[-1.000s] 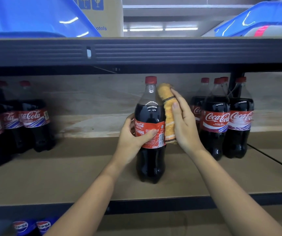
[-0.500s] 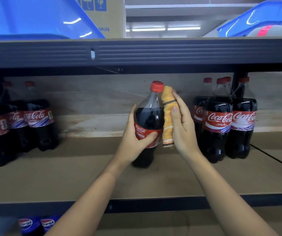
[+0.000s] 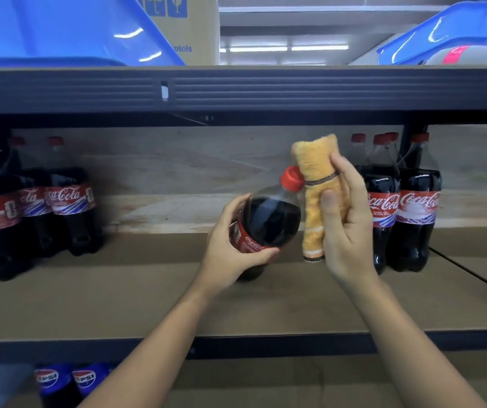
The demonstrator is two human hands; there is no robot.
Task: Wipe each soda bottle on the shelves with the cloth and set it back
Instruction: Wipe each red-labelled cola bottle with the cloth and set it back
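A large cola bottle with a red cap and red label is tipped towards me, its cap pointing up and right. My left hand grips it round the label. My right hand holds a folded yellow-orange cloth upright, thumb across its front. The cloth touches the bottle's cap and neck. The bottle's base is hidden behind my left hand, low over the brown shelf board.
A cluster of cola bottles stands close on the right, and another cluster on the left. The dark upper shelf beam hangs overhead with blue bins on it. Pepsi bottles sit on the shelf below.
The bottle has gone from upright to strongly tilted towards me. My right hand with the cloth has stayed against its right side, now up by the cap.
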